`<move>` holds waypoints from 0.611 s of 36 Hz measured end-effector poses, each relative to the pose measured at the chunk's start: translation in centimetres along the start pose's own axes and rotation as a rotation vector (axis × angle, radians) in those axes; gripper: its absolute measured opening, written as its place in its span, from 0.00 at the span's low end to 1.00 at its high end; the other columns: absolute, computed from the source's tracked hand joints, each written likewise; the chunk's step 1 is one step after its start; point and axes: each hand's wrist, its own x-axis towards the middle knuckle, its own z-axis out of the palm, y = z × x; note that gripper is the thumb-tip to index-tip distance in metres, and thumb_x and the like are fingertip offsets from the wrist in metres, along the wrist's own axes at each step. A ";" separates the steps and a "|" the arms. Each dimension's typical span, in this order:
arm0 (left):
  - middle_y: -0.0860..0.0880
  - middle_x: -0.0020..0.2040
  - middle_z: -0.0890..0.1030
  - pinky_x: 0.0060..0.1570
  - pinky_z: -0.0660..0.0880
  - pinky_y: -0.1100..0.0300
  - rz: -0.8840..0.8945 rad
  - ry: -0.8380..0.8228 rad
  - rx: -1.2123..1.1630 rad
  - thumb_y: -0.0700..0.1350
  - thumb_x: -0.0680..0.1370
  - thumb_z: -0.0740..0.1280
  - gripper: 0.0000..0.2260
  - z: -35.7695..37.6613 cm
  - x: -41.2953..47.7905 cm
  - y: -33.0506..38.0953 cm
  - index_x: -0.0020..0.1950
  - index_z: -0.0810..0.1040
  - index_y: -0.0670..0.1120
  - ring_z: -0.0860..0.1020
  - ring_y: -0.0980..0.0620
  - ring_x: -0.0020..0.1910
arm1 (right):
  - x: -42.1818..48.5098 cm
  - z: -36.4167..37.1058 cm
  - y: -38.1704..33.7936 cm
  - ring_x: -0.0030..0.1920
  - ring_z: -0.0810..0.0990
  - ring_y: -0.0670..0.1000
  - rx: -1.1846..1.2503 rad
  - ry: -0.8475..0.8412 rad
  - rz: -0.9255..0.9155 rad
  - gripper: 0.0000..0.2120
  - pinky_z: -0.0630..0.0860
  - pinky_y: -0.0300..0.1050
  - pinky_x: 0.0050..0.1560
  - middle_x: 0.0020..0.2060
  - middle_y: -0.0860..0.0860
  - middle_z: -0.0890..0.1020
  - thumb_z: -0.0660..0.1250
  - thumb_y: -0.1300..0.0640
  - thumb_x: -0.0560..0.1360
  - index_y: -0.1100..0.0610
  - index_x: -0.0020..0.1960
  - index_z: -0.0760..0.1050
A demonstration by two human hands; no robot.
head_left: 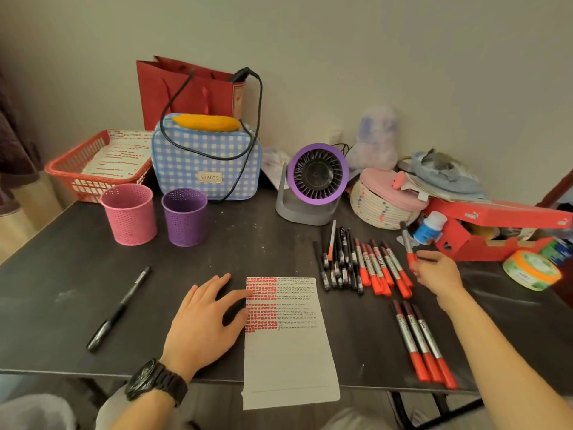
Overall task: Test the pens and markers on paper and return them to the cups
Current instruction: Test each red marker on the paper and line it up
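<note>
Red marker (406, 243) | held, right hand (435, 273) | left hand (203, 318) flat, touching paper (290, 355)

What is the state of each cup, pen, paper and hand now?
Pink perforated cup: upright, nothing shows inside.
Purple perforated cup: upright, nothing shows inside.
White paper sheet: upper part marked red and black, lower part blank.
Long black marker: lying alone.
Red-capped silver marker: held by right hand.
Left hand: flat, touching the paper's edge.

1. We see a red basket (93, 162) at the counter's (248, 243) far left corner.
2. Beside it we see a blue checked bag (206, 159), with a yellow corn cob (206, 123) on top.
3. We see a purple fan (316, 178) right of the bag.
4. Far right, we see a red box (496, 225) and a tape roll (530, 270).
</note>
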 end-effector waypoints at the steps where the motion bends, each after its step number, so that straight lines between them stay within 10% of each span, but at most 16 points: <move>1: 0.58 0.81 0.57 0.77 0.43 0.50 0.001 0.004 -0.006 0.67 0.80 0.54 0.21 0.0 -0.1 0.0 0.73 0.63 0.71 0.51 0.54 0.81 | -1.1 0.1 -0.6 0.47 0.82 0.53 0.128 -0.033 0.003 0.16 0.80 0.51 0.52 0.55 0.58 0.83 0.69 0.66 0.78 0.60 0.65 0.77; 6: 0.65 0.73 0.65 0.77 0.57 0.49 -0.005 0.109 -0.242 0.63 0.79 0.60 0.12 -0.7 -0.7 0.4 0.63 0.69 0.73 0.60 0.56 0.78 | -10.6 0.6 -2.8 0.45 0.86 0.48 0.478 -0.261 -0.076 0.14 0.81 0.44 0.47 0.48 0.53 0.87 0.71 0.66 0.77 0.49 0.56 0.84; 11: 0.74 0.55 0.76 0.55 0.69 0.68 -0.044 0.201 -0.540 0.67 0.75 0.59 0.10 -2.5 -1.6 3.0 0.54 0.76 0.75 0.73 0.67 0.61 | -21.0 2.7 -2.3 0.49 0.86 0.48 0.438 -0.392 -0.206 0.16 0.81 0.41 0.43 0.50 0.49 0.87 0.76 0.63 0.73 0.46 0.56 0.83; 22: 0.52 0.44 0.86 0.48 0.80 0.59 -0.015 -0.047 -1.031 0.52 0.79 0.68 0.08 -2.7 -4.0 9.4 0.56 0.84 0.54 0.84 0.54 0.46 | -28.8 6.9 0.1 0.48 0.86 0.50 0.462 -0.528 -0.179 0.07 0.81 0.40 0.48 0.46 0.51 0.88 0.79 0.56 0.69 0.52 0.46 0.84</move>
